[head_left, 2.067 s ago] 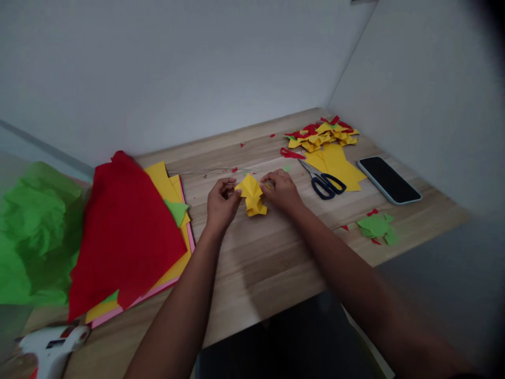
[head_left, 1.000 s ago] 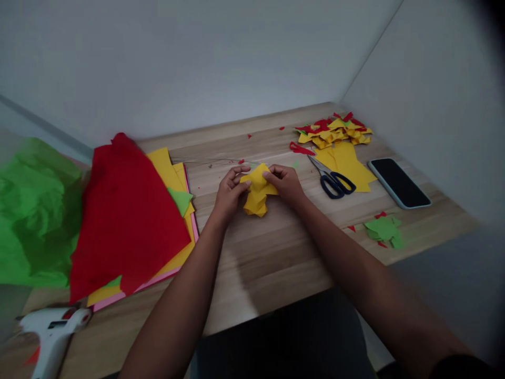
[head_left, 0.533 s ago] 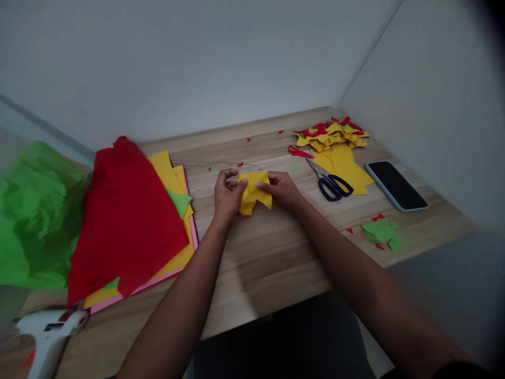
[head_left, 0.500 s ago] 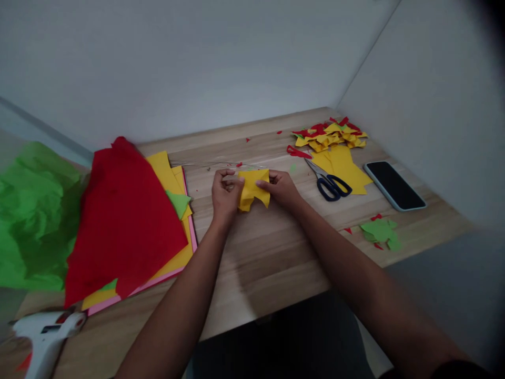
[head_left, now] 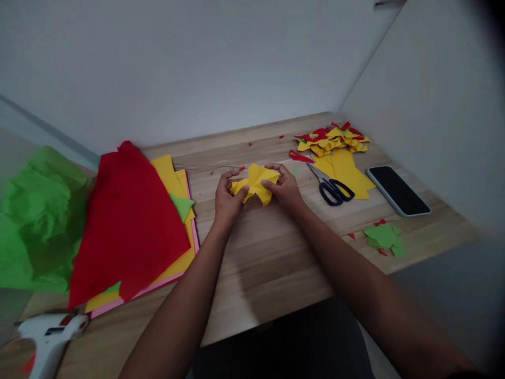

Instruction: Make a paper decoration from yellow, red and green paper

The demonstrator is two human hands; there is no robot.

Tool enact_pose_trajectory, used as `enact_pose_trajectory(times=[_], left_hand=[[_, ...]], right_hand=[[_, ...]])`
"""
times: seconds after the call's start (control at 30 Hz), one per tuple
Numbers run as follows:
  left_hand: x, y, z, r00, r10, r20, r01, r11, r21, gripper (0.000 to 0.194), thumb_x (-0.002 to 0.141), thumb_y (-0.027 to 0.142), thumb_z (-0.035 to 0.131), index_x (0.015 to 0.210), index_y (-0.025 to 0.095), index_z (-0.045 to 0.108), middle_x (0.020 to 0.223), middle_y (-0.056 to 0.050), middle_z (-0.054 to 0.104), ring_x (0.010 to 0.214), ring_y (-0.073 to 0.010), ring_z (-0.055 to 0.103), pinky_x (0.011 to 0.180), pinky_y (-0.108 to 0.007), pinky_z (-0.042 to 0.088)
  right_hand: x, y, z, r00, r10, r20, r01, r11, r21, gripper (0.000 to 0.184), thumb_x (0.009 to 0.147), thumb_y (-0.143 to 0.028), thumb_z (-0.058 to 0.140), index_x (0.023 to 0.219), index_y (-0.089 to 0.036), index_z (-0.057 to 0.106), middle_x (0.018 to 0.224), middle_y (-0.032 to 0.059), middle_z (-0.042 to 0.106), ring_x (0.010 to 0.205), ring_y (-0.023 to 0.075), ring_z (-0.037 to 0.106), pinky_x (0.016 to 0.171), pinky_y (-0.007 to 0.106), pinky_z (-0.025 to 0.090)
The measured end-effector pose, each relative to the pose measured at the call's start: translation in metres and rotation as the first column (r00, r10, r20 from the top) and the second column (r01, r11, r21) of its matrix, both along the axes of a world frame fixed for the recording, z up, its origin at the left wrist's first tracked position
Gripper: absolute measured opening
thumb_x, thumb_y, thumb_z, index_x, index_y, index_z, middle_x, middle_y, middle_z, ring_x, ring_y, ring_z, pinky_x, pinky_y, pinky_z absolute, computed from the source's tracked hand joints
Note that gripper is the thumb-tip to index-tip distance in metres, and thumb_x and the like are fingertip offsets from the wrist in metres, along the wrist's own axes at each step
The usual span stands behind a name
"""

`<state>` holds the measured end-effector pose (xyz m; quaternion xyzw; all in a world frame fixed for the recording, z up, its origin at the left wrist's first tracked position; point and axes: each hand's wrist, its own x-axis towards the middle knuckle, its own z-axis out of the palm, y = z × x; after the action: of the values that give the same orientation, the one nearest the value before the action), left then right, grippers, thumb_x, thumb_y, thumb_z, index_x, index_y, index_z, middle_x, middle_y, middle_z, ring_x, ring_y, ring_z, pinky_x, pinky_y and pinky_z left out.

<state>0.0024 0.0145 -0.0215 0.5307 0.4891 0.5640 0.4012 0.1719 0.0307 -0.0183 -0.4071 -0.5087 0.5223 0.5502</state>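
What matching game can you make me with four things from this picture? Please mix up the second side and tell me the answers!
Things:
1. scissors
2. phone
3. glue gun
4. creased yellow paper

Clues:
A. mostly white, at the bottom left of the picture
B. held in the left hand and right hand
C. black face with a pale rim
D. silver and dark blue

Right pairs: 1-D, 2-C, 3-A, 4-B.
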Motion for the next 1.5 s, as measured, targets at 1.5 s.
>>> enact_pose_trajectory(times=[1.5], left_hand=[[-0.008, -0.008, 0.01, 0.768, 0.109, -0.631, 0.032, 0.978, 0.207, 0.016, 0.084, 0.031, 0.07, 0.1, 0.03, 0.072, 0.102, 0.0, 0.076, 0.095, -0.0226, 0.064, 0.097, -0.044, 0.027]], right_hand=[[0.002, -0.006, -0.01, 0.936, 0.185, 0.299, -0.257, 0.94, 0.225, 0.043, 0.08, -0.022, 0.066, 0.122, -0.023, 0.058, 0.083, -0.0028, 0.059, 0.067, 0.0109, 0.053, 0.062, 0.024, 0.043]])
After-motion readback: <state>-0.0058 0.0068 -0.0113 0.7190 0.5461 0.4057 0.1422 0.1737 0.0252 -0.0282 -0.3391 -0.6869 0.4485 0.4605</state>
